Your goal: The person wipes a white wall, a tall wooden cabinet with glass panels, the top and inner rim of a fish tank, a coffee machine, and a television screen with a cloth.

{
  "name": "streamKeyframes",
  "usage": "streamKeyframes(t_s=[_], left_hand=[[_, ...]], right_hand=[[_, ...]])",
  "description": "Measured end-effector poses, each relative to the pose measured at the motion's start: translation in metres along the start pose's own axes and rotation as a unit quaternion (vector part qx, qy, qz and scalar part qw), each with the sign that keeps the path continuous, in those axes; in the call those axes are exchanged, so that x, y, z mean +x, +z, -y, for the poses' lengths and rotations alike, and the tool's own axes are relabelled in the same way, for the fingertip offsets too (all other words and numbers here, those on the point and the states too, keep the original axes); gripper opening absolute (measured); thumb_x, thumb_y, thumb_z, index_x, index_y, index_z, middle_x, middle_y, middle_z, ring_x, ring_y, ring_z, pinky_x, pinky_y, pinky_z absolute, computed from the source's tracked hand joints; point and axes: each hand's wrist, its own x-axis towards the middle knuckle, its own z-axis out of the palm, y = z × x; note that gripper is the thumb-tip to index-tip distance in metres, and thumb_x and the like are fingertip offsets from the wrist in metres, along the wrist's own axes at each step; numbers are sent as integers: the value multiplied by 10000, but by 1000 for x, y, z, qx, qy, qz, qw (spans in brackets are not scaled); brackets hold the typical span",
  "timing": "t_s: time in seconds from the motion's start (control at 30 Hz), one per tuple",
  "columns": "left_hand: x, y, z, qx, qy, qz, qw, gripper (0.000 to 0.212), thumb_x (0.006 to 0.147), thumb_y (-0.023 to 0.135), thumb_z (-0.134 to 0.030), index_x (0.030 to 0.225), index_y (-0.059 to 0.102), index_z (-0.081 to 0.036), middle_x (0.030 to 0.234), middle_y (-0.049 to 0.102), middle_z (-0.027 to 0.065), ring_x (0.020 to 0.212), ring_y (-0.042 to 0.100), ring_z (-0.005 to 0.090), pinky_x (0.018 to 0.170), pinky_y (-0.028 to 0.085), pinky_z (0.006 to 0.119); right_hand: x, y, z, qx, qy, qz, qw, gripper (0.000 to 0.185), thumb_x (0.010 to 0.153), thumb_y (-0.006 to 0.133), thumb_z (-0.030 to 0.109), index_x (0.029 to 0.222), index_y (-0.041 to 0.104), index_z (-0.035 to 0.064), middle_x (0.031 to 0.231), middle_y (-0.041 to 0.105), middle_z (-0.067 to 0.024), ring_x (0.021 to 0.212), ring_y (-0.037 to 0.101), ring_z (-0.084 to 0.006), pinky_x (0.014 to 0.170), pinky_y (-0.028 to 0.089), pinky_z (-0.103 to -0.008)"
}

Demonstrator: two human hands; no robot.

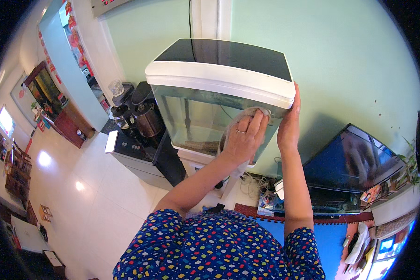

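A glass aquarium (192, 122) with a white rim and a dark-topped lid (227, 56) stands before me on a white stand (192, 159). My left hand (245, 134), with a ring on one finger, presses a pale cloth (246, 113) against the right part of the front glass; some of the cloth hangs below the hand. My right hand (289, 122) lies along the tank's right side, fingers pointing up beside the lid's corner, its palm side partly hidden. Water and a brown piece, perhaps driftwood (203, 145), show through the glass.
Left of the tank, a black-topped cabinet (133, 147) bears a metal kettle (147, 119) and a glass cup (116, 87). Cables (253, 185) lie at the wall's foot on the right, near a television (353, 161). A blue foam mat (327, 245) covers floor at lower right.
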Motion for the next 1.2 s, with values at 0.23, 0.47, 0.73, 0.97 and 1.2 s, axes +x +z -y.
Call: streamKeyframes(t_s=[0.23,0.47,0.73,0.97,1.2], left_hand=[[-21,-28,84,129,-73,42,988,511,739,650,-53,1233,531,0,1216,465,119,1026,520,303,858,446,407],[-5,-42,91,-24,-371,-52,927,545,792,613,-20,1309,450,34,1265,431,153,1046,459,343,892,400,418],[-22,-39,69,-304,-183,36,934,509,788,520,-45,1295,506,-13,1202,488,171,1126,489,317,990,380,368],[-25,-88,112,-759,-477,93,433,620,783,488,-68,1385,384,33,1309,508,142,1170,520,249,1008,402,352],[-23,-121,136,-808,-484,70,330,620,802,493,-63,1404,369,19,1274,534,151,1104,562,198,950,449,317]], right_hand=[[-1,1,7,7,7,6,1000,834,909,333,664,1495,181,91,1494,277,-119,1374,263,-252,1129,179,-385],[-2,0,-1,7,-5,17,1000,685,977,292,546,1494,196,107,1513,258,-84,1403,207,-244,1141,137,-378],[1,-6,-2,-2,-11,-7,1000,685,975,339,517,1487,205,81,1519,254,-96,1400,217,-241,1145,132,-382],[-74,-7,13,-218,-144,-35,965,533,953,445,344,1360,417,1,1384,439,-158,1303,387,-259,1085,277,-383],[-96,95,-13,-24,137,172,975,858,803,713,298,1470,238,45,1437,357,-190,1333,348,-285,1089,274,-401]])
